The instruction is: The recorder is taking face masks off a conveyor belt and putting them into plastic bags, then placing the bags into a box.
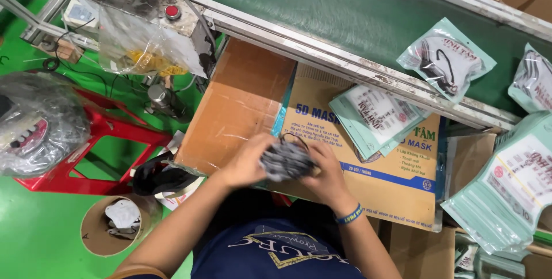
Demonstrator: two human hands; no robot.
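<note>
Seen from the head camera, a worker's left hand (244, 161) and right hand (326, 176) closed from either side on a small stack of dark patterned masks (286, 160), held level over a flattened cardboard box (368, 181) beside the green conveyor belt (345, 8). The stack's long axis ran hand to hand, both equally near; fingertips were hidden, the masks blurred and uncountable
</note>
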